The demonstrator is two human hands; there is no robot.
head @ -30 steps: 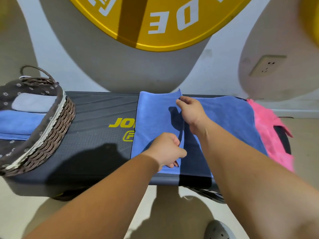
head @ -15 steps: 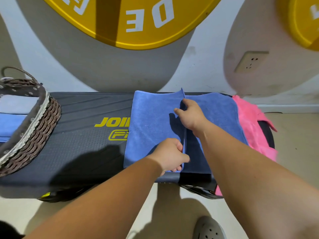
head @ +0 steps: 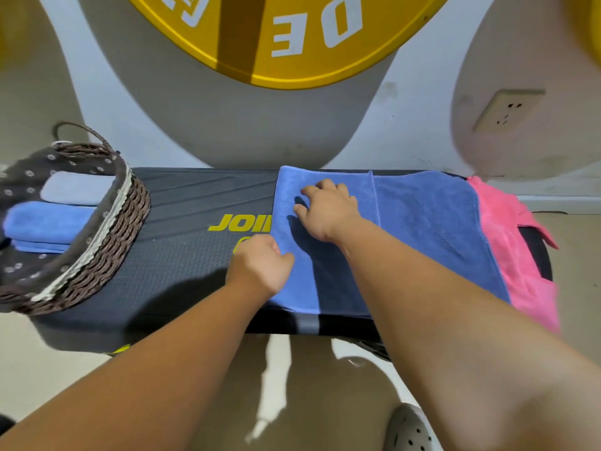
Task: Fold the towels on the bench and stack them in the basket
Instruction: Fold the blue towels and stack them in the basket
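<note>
A light blue towel (head: 359, 193) lies folded over on the black bench (head: 182, 258), on top of a darker blue towel (head: 429, 229). My right hand (head: 325, 211) presses flat on the folded layer with fingers spread. At the towel's left edge my left hand (head: 261, 266) has its fingers curled round the cloth, thumb on top. Part of a pink towel (head: 520, 255) sticks out from under the blue ones at the bench's right end. The wicker basket (head: 107, 236) stands on the left end and holds a folded blue towel (head: 48, 219) and a folded grey one (head: 74, 190).
The bench stands against a wall with a power socket (head: 507, 109) and a large yellow disc (head: 292, 37) above. A grey clog (head: 409, 431) shows on the floor at the bottom. Bare bench surface lies between basket and towels.
The raised right half of the light blue towel has come down flat to the left. My right hand went from pinching its edge to pressing on it. My left hand moved left.
</note>
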